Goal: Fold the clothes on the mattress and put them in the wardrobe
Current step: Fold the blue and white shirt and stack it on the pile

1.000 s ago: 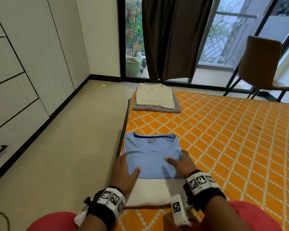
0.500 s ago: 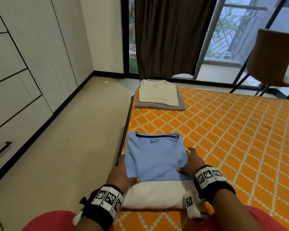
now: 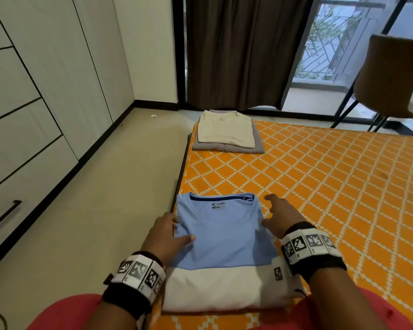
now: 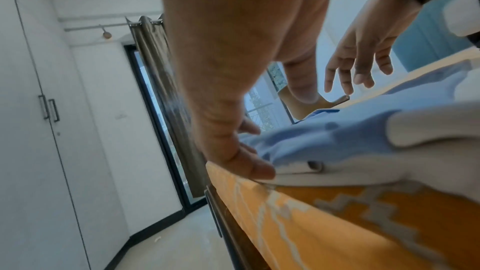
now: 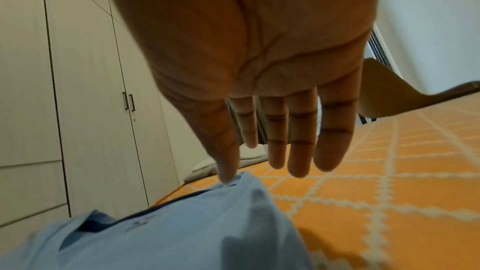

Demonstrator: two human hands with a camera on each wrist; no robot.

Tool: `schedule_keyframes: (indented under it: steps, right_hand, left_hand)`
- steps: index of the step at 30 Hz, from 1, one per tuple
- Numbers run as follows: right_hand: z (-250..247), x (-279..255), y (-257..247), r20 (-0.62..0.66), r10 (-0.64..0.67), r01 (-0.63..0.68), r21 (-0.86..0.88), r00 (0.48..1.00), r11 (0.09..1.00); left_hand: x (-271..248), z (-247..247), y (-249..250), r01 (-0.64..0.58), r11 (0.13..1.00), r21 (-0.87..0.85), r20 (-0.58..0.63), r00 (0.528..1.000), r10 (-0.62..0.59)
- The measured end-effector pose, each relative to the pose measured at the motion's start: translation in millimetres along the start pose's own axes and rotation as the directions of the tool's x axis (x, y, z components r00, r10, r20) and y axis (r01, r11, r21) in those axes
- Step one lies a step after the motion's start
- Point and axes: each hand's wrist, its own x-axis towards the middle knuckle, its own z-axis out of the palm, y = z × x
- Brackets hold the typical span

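Right grip (image 3: 278,216) has lifted open off blue shirt (image 3: 224,232); left grip (image 3: 167,236) stays flat on it.

A folded light-blue T-shirt (image 3: 221,231) lay on a folded white garment (image 3: 215,290) at the near left edge of the orange diamond-patterned mattress (image 3: 332,186). Farther along that edge, a folded cream shirt (image 3: 224,129) sat on a folded grey garment (image 3: 258,145). The white panelled wardrobe (image 3: 34,91) stood across the floor to the left, and a brown chair (image 3: 389,75) stood behind the mattress's far right.
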Motion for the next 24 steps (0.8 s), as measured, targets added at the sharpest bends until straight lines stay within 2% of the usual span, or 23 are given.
schedule_keyframes:
  steps: [3, 6, 11, 13, 16, 20, 24]
  right_hand:
    - [-7.7, 12.6, 2.6, 0.032, -0.032, 0.03, 0.067, 0.999, 0.997]
    - [-11.7, 26.8, 15.2, 0.056, -0.017, 0.005, 0.213, 0.998, 0.977]
    - [-7.4, 46.5, 33.0, 0.062, -0.029, 0.002, 0.401, 0.998, 0.916]
    - [-3.0, 52.6, 30.6, 0.056, -0.062, 0.033, 0.42, 0.997, 0.907]
    - [4.9, 60.2, 22.0, 0.069, -0.114, 0.077, 0.405, 0.991, 0.911]
    - [12.1, 63.7, 18.6, 0.048, -0.125, 0.1, 0.363, 0.991, 0.926]
    - [6.2, 61.0, 16.8, -0.009, -0.126, 0.114, 0.501, 0.992, 0.858]
  left_hand:
    - [11.3, 3.5, 0.3, -0.091, 0.981, -0.173, -0.075, 0.994, 0.079]
    - [22.2, 6.1, -1.6, -0.112, 0.951, -0.289, -0.102, 0.991, 0.085]
    - [43.3, 10.5, -2.2, -0.022, 0.85, -0.527, -0.097, 0.995, -0.034]
    - [48.2, 13.4, -2.0, -0.03, 0.835, -0.55, -0.142, 0.988, -0.058]
    - [53.9, 15.4, 2.4, -0.093, 0.815, -0.572, -0.203, 0.979, -0.03]
    - [62.1, 20.8, -5.3, -0.005, 0.781, -0.624, -0.101, 0.992, -0.074]
    - [62.1, 24.9, -12.5, 0.004, 0.818, -0.575, -0.097, 0.993, -0.073]
